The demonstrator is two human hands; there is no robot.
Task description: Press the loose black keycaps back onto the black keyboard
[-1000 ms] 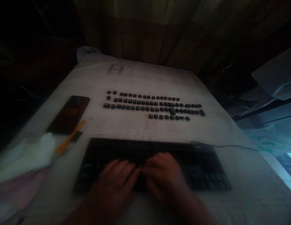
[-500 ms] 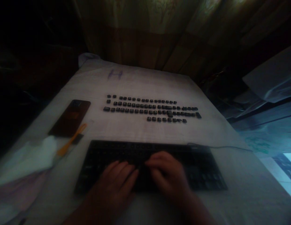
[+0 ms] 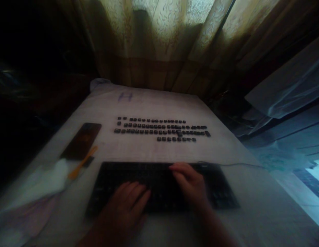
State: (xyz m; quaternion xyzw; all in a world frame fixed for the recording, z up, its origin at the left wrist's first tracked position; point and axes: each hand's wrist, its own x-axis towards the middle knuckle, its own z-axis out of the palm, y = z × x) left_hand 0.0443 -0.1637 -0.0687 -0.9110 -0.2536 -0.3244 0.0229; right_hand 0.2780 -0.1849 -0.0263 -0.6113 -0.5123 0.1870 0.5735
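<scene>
A black keyboard (image 3: 159, 195) lies near the front of the cloth-covered table, dark and blurred. My left hand (image 3: 130, 202) rests over its left-middle part, palm down, fingers spread a little and holding nothing. Over the upper right-middle part is my right hand (image 3: 190, 181), its thumb and fingers pressed together near the keyboard's back edge; whatever is between the fingertips is too small to make out. Behind the keyboard, several loose black keycaps (image 3: 155, 131) lie in rows on the cloth.
On the left lie a dark phone (image 3: 82, 140), an orange-handled tool (image 3: 82, 163), and a white and pink cloth (image 3: 41, 181). The keyboard's cable (image 3: 239, 164) runs right. Patterned curtains (image 3: 162, 37) hang behind the table (image 3: 159, 106).
My right hand has moved right and toward the back edge of the keyboard. My left hand stays over the left-middle keys. The view has tilted up, showing more curtain.
</scene>
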